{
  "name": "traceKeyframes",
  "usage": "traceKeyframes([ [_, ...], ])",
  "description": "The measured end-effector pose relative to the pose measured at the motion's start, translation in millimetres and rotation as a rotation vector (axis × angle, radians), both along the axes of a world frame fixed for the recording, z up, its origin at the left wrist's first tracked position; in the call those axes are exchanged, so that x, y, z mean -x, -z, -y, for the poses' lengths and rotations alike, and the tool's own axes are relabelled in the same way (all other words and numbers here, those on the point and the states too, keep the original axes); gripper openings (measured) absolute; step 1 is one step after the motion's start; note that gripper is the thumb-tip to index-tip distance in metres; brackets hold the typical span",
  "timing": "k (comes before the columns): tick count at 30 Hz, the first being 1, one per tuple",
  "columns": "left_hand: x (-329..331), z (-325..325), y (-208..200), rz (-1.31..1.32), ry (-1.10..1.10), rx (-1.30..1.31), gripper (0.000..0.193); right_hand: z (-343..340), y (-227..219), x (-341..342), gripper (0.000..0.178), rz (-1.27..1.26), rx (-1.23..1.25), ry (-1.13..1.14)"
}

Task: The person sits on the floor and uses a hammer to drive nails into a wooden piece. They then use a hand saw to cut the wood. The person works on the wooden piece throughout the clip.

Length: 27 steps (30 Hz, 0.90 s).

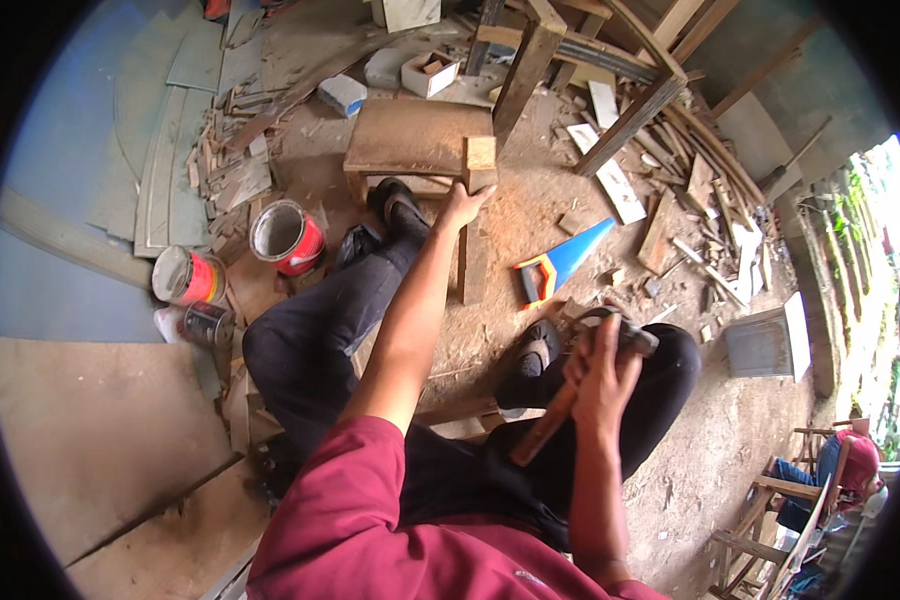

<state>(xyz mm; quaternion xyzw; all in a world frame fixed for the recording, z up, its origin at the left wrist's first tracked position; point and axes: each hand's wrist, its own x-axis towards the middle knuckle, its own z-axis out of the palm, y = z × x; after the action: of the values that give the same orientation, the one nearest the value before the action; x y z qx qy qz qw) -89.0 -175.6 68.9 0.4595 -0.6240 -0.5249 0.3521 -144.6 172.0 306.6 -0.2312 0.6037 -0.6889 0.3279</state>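
Ahead of me, my left hand (462,205) is closed around a squared wooden block (481,155) with a pale top face. The block is at the near right corner of a low wooden bench (410,130); whether it rests on the bench I cannot tell. Below that hand is a squared wooden length (472,268), perhaps part of the same piece. My right hand (602,390) grips a hammer (547,428) above my right knee, its wooden handle slanting down toward my lap and its metal head at the top. A blue handsaw (573,255) with an orange and black handle lies between my hands.
Red paint cans (300,245) stand to the left near wall panels. Wood offcuts (700,190) litter the right side, below a wooden frame (530,70). A grey bucket-like container (765,340) is farther right. Another person (855,460) is at the lower right by wooden chairs.
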Motion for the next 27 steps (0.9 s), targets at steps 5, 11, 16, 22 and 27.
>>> traceKeyframes([
  [5, -15.7, 24.8, 30.4, 0.327, -0.034, -0.044, 0.085, 13.2, -117.3, 13.9, 0.04, -0.551, 0.146, 0.138],
  [11, -39.4, 14.3, 3.3, 0.283, 0.053, -0.146, 0.09, 112.8, -200.4, 49.5, 0.035, -0.716, 0.53, 0.008],
  [16, -37.0, 4.3, 14.9, 0.302, -0.116, -0.074, 0.095, 228.0, -131.6, 41.5, 0.032, -0.91, 0.22, -0.167],
  [22, -20.0, -10.2, 16.5, 0.293, -0.197, -0.003, 0.086, 303.3, 54.5, 45.4, 0.03, -0.379, -0.079, -0.319],
  [27, -7.5, -26.4, 19.5, 0.195, -0.541, 0.377, 0.05, 343.4, 130.8, 39.2, 0.025, -0.12, -0.075, -0.264],
])
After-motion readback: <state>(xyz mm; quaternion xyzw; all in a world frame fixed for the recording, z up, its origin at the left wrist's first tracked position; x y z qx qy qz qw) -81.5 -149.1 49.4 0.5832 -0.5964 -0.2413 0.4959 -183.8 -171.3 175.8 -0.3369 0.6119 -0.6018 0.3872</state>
